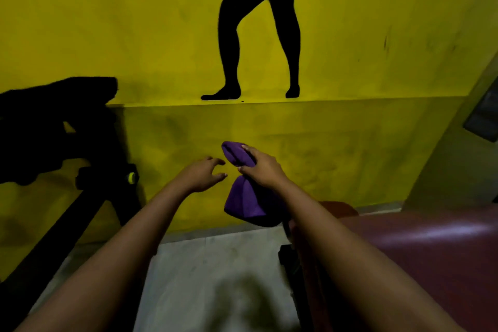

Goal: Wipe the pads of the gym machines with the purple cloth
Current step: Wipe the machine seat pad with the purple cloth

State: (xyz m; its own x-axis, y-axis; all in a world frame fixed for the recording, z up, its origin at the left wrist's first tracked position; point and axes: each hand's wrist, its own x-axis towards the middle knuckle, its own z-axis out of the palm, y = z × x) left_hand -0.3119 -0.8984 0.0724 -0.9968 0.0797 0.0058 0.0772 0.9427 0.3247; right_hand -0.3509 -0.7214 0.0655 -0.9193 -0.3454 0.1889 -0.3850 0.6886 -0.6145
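The right hand point(262, 170) fingers pinch the bunched purple cloth point(244, 202) mid-length, hanging vertically; the glossy maroon padded bench point(420, 245) lies lower right. Left hand point(200, 175) fingers spread, empty.

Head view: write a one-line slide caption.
Right hand grips the purple cloth mid-air, open left hand beside it, above a maroon pad.

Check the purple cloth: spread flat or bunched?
Bunched. The right hand grips the purple cloth around its middle, ends bulging above and below.
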